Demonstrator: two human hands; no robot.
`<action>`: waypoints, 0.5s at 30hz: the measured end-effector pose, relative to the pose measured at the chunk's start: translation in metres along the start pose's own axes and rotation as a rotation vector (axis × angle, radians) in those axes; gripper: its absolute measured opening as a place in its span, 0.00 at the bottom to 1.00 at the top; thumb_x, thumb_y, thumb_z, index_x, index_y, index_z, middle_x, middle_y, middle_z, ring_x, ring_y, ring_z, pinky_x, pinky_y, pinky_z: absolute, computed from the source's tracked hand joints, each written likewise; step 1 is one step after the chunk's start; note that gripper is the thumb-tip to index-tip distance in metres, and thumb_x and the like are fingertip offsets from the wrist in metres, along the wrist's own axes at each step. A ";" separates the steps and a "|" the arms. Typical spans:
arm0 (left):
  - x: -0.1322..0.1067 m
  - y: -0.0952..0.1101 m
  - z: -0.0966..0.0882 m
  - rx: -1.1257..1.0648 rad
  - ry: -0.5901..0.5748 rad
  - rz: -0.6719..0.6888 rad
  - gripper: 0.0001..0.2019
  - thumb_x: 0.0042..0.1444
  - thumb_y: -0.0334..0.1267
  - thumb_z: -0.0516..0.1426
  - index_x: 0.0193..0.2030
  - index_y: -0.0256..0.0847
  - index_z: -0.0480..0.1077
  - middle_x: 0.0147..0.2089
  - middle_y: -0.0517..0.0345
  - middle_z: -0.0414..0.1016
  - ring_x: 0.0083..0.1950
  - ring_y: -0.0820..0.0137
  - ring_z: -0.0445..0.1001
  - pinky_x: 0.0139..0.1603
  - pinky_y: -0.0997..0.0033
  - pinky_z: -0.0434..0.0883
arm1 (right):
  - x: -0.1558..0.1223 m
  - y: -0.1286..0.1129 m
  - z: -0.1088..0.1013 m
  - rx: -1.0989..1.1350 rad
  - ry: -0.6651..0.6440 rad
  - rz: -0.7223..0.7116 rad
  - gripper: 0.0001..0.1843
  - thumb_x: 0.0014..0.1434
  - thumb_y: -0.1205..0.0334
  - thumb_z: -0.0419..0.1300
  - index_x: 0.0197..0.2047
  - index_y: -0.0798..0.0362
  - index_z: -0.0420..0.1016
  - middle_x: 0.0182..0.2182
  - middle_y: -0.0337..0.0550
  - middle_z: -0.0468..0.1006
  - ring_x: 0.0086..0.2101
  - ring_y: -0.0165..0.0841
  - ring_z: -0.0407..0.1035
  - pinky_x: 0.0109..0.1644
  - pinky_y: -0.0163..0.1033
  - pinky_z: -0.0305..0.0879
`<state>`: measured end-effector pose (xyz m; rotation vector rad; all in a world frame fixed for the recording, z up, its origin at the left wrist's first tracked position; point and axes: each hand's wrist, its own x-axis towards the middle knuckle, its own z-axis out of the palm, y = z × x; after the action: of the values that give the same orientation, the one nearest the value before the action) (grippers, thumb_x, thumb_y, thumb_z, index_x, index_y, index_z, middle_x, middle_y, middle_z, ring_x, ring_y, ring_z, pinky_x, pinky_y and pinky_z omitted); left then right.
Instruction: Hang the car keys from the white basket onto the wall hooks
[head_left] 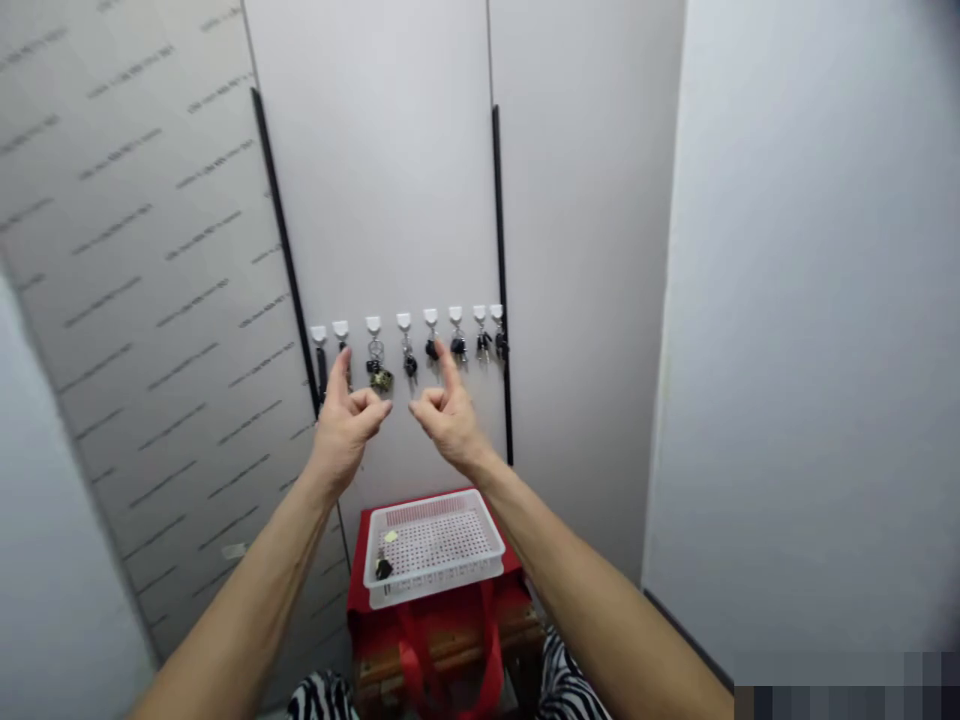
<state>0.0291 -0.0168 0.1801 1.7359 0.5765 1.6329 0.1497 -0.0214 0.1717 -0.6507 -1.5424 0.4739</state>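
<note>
Both hands are raised in front of a light cabinet door. My left hand [347,425] has its index finger stretched up near the second hook from the left, its thumb out to the right and the other fingers curled. Holding nothing, my right hand [448,415] mirrors it, index finger up by the keys [431,349] on a middle hook. Several white hooks [404,321] stand in a row across the door, each with keys or a fob hanging from it. A bunch with a patterned yellowish piece [381,380] hangs between the hands. The left fingertip partly covers one hanging item.
Below the hands a white plastic basket [435,585] rests on a red cloth bag [364,600] atop a brown wooden piece. Inside are a small dark item [384,569] and a pale yellow piece [391,537]. Long black handles [500,250] edge the doors. A wall [810,300] stands right.
</note>
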 end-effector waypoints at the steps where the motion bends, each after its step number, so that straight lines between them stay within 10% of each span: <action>1: 0.000 0.014 -0.001 -0.040 -0.015 0.031 0.37 0.37 0.31 0.52 0.53 0.47 0.37 0.16 0.73 0.53 0.16 0.84 0.52 0.18 0.84 0.52 | 0.002 -0.013 0.003 0.051 -0.021 -0.043 0.38 0.43 0.70 0.49 0.54 0.48 0.32 0.12 0.26 0.52 0.14 0.19 0.45 0.18 0.26 0.48; 15: -0.006 0.027 -0.016 -0.203 -0.121 -0.024 0.37 0.40 0.31 0.52 0.53 0.50 0.34 0.15 0.73 0.50 0.16 0.85 0.48 0.18 0.83 0.49 | 0.002 -0.037 0.019 0.171 -0.092 -0.008 0.37 0.43 0.69 0.48 0.54 0.48 0.32 0.11 0.25 0.49 0.13 0.19 0.44 0.16 0.25 0.44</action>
<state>0.0095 -0.0366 0.1956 1.6577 0.3593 1.5024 0.1267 -0.0464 0.1955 -0.4961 -1.5707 0.6294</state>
